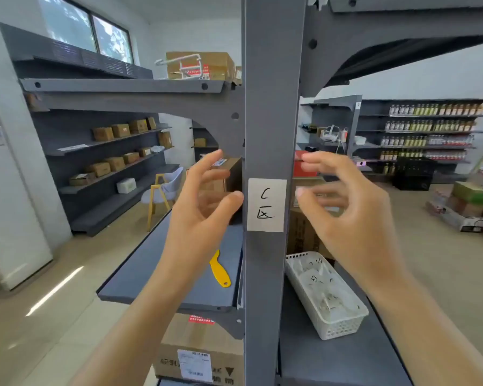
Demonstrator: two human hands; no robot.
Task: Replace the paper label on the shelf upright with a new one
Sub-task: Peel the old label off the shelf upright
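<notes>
Nearest, the two bare hands flank the shelf upright, neither holding anything: the left hand hangs just left of it with fingers loosely spread and the thumb tip close to the post's edge, and the right hand hovers just right of it, fingers curled open and blurred. Between them, flat on the face of the upright, sits the paper label, a pale slip with dark handwritten marks. It looks thin, light and limp, likely to tear if pulled hard, so a corner or a side edge lifted with a fingernail seems the best place to start, then a slow peel. Below and left of the upright a yellow scraper lies on the shelf; below and right stands a white basket of what may be paper slips. Behind the upright, cardboard boxes.
</notes>
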